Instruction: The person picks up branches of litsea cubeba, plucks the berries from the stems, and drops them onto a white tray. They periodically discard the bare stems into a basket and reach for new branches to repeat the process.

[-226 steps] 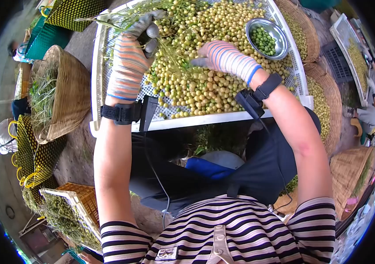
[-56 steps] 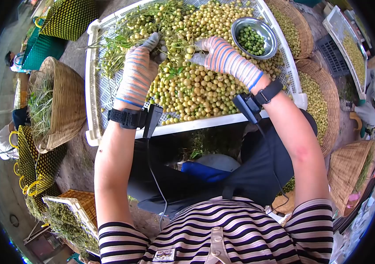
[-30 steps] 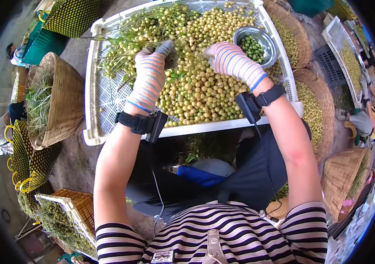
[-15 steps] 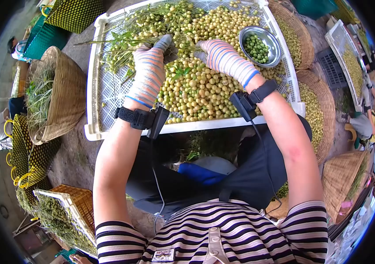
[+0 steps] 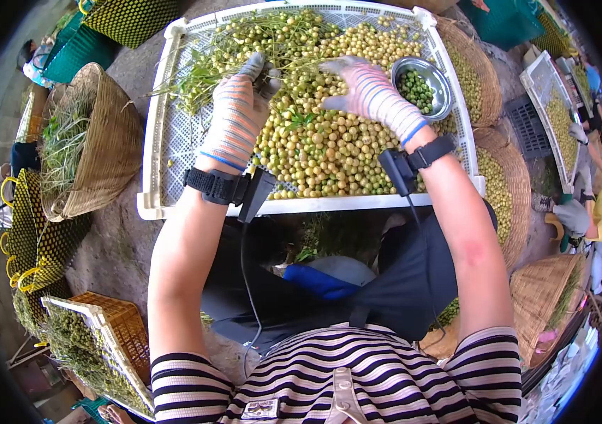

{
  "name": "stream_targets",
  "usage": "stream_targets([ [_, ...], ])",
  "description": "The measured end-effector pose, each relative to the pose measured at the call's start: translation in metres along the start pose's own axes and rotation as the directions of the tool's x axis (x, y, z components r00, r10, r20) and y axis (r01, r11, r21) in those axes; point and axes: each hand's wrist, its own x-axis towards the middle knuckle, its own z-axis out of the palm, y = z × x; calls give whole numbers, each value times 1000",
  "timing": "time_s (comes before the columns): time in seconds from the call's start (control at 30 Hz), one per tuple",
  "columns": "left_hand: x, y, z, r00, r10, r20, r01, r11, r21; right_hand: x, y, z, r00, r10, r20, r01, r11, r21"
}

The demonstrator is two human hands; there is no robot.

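Observation:
Yellowish round fruits (image 5: 336,152) cover much of a white mesh tray (image 5: 294,206) in front of me. Stems with leaves and small fruits (image 5: 205,74) lie across the tray's upper left. My left hand (image 5: 239,106), in a striped glove with grey fingertips, is closed at the edge of these stems; what its fingers pinch is too small to make out. My right hand (image 5: 368,92), gloved alike, is over the fruits with thumb and fingers spread and nothing in it. Just right of it, a metal bowl (image 5: 443,88) in the tray holds green fruits.
A wicker basket of stems (image 5: 103,148) stands at left, above yellow-black woven bags (image 5: 32,233). Baskets of fruit (image 5: 520,191) line the tray's right side. A crate (image 5: 128,328) is at lower left. Other people are at the far left and right edges.
My right hand has opened its fingers, which were together near the stems. My left hand remains closed, slightly lower. The view has shifted a little.

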Motion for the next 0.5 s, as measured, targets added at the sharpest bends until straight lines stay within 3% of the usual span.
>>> stream_targets([
  [0.03,-1,-1,0,1000,-26,11,26,1000,18,12,-8,9,980,76,184,-98,989,110],
  [0.07,-5,-1,4,1000,-27,10,27,999,16,9,-22,3,982,27,189,-103,909,403],
  [0.13,-12,2,8,999,-11,30,10,1000,25,13,-25,31,987,-103,122,-8,730,684],
  [0.17,-21,8,3,961,162,224,-217,945,244,21,-31,35,946,-50,321,-191,713,675],
  [0.2,-22,15,4,989,84,119,-95,991,91,20,-26,32,946,-56,319,-184,716,674],
  [0.27,-26,38,-6,990,58,126,-61,998,22,16,-28,-17,869,56,492,-480,339,809],
  [0.3,-39,58,-4,982,103,160,-118,989,89,16,-17,-16,901,54,430,-433,177,884],
  [0.33,-28,77,-24,972,107,211,-130,987,98,18,-5,-23,871,47,489,-491,144,859],
  [0.37,-37,103,-31,942,104,320,-158,976,148,20,15,-1,978,57,199,-201,500,843],
  [0.4,-53,128,-35,901,94,424,-193,962,196,24,26,22,994,-52,-97,102,772,628],
  [0.43,-72,140,-46,823,384,418,-565,625,539,27,19,16,999,1,32,-19,834,552],
  [0.47,-93,150,-58,628,583,516,-666,61,743,27,10,8,986,68,150,-130,882,453],
  [0.5,-108,169,-75,809,501,308,-519,360,775,28,1,15,998,-41,51,19,929,370],
])
